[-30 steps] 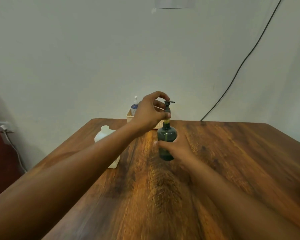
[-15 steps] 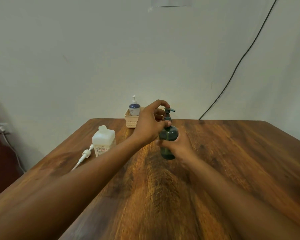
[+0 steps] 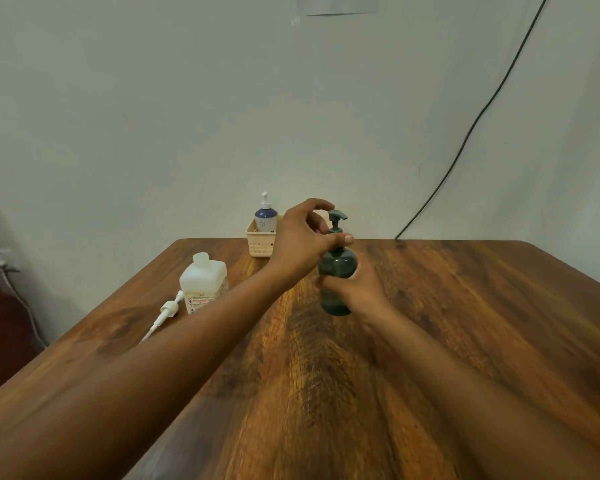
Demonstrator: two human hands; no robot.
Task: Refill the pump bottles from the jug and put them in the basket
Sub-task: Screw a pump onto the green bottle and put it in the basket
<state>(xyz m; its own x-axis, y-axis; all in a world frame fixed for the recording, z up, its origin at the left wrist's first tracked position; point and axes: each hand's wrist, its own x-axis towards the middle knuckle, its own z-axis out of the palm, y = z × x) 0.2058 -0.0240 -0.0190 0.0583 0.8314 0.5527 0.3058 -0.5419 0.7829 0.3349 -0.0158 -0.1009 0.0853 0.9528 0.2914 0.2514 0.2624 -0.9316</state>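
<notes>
A dark green pump bottle (image 3: 336, 271) stands upright near the middle of the wooden table (image 3: 465, 323), its base on the tabletop and its pump head pointing to the right. The right hand (image 3: 357, 289) wraps around the bottle's body from the near right side, with the fingertips curling across the front of the glass, so this hand is closed firmly on the bottle. The left hand (image 3: 303, 237) reaches in from the left and sits at the bottle's neck, with the thumb and fingers curled round the collar just below the pump head and the forefinger arched over the top of it. Behind the left hand, at the far edge of the table against the wall, sits a small cream basket (image 3: 258, 242), and a blue and white pump bottle (image 3: 265, 216) stands upright inside it. To the left of the green bottle, well apart from it, a white plastic jug (image 3: 203, 282) with a printed label stands upright with no cap on its neck. Just beside the jug on its near left, a loose white pump (image 3: 165, 311) lies flat on the table. A black cable (image 3: 465, 136) runs down the pale wall (image 3: 153, 116) to the table's far edge.
</notes>
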